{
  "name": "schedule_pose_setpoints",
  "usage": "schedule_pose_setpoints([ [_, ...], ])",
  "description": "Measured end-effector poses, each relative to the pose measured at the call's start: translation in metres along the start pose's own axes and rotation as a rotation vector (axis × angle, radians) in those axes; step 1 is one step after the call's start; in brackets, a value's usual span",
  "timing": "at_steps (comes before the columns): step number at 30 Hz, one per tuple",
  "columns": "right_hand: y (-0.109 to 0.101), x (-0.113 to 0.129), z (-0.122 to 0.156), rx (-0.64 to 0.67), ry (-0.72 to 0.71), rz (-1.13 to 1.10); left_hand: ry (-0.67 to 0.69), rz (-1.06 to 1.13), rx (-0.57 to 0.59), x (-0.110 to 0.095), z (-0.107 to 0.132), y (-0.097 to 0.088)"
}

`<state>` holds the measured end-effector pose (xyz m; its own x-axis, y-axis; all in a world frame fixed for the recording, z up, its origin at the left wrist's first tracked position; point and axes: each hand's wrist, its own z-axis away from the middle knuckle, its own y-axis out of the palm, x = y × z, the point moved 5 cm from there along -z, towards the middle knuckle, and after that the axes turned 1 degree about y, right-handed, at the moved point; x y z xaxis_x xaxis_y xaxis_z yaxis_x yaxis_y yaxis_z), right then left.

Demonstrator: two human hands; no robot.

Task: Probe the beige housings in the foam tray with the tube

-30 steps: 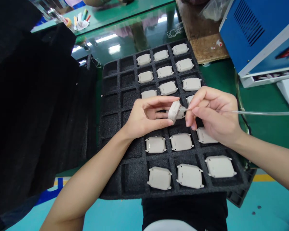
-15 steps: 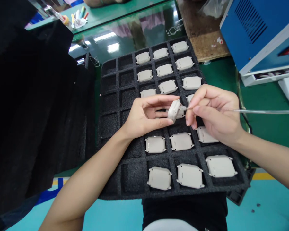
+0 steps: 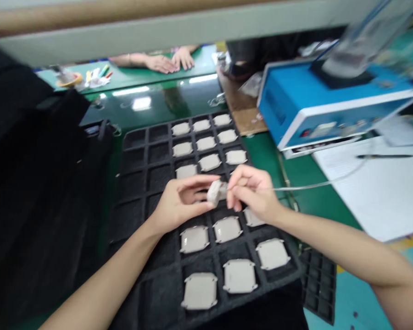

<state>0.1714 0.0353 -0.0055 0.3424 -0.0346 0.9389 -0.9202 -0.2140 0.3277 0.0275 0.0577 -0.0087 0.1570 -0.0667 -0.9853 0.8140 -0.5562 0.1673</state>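
Observation:
My left hand (image 3: 179,204) pinches a small beige square casing (image 3: 214,192) between thumb and fingers, held on edge above the black foam tray (image 3: 137,183). Touching the casing's right side is the tip of a thin clear tube (image 3: 313,184), pinched in my right hand (image 3: 253,192). The tube trails off to the right across the bench. Several more beige casings (image 3: 227,228) lie flat in the tray's right-hand cells. The left-hand cells hold nothing.
A blue machine (image 3: 330,105) stands at the back right, with white paper (image 3: 371,192) and a pen (image 3: 385,156) in front of it. Black foam sheets (image 3: 30,192) pile up on the left. Another person's hands (image 3: 168,62) rest on the far green bench.
The camera has tilted up and pulled back, bringing the far bench, another person's hands and the whole blue machine into view. Both hands keep the same hold on casing and tube.

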Motion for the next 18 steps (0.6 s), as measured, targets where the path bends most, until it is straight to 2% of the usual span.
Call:
schedule_pose_setpoints([
  [5,-0.0013,-0.0056,-0.0064,0.021,0.041,-0.023,-0.003,-0.034,-0.015,-0.0017,-0.0015,-0.0026],
  [18,0.0027,0.0002,-0.0067,0.032,0.005,-0.004,-0.013,-0.063,-0.069,-0.0027,0.0008,-0.0043],
])
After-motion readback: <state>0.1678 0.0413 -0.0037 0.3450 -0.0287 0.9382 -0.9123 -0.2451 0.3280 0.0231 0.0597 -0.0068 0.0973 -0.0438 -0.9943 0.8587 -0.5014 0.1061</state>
